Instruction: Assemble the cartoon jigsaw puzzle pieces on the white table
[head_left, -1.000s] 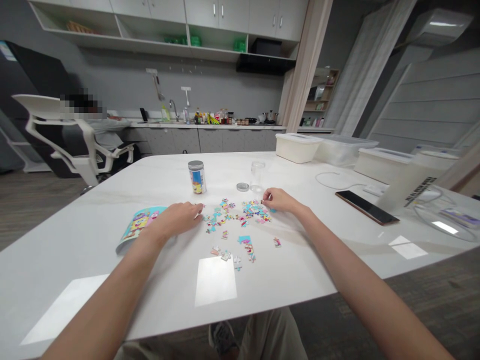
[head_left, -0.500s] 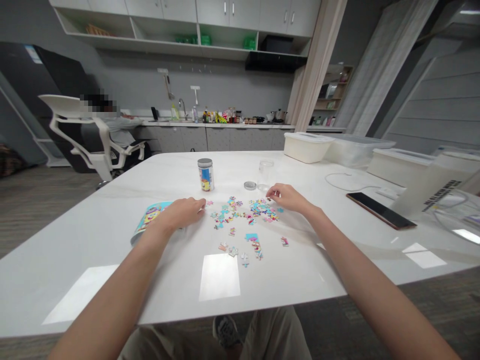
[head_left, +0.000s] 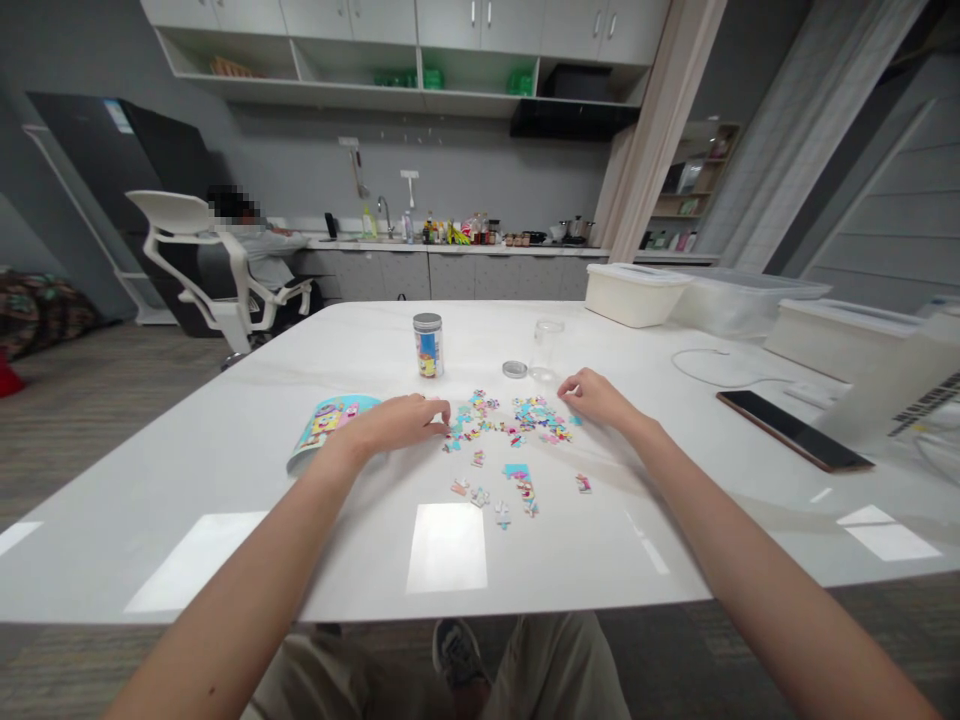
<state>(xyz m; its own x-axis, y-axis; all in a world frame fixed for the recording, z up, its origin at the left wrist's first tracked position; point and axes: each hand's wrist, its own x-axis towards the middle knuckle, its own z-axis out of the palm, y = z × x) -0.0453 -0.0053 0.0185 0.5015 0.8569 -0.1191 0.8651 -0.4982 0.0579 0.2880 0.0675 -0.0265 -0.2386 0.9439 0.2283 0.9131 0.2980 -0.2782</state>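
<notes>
Loose jigsaw puzzle pieces (head_left: pixel 534 412) lie in a spread pile on the white table. My left hand (head_left: pixel 405 420) reaches over the pile's left edge, fingertips slightly apart and touching or just above pieces there. At the pile's upper right, my right hand (head_left: pixel 598 398) has thumb and fingers pinched together; whatever is between them is hidden. Nearer to me lies a joined strip of pieces (head_left: pixel 523 488), with several single pieces around it. Partly behind my left forearm is a curved cartoon picture sheet (head_left: pixel 326 425).
A lidded cartoon jar (head_left: pixel 428 347), a clear jar (head_left: pixel 547 348) and a loose metal lid (head_left: pixel 514 369) stand beyond the pile. A phone (head_left: pixel 793 430), a cable and plastic bins (head_left: pixel 637 295) are on the right. Another person sits in a white chair (head_left: pixel 225 265) at the back left.
My left hand has moved right, onto the pile's edge. My right hand stays at the pile's upper right, but the dark piece by its fingertips no longer shows. The view has turned slightly left.
</notes>
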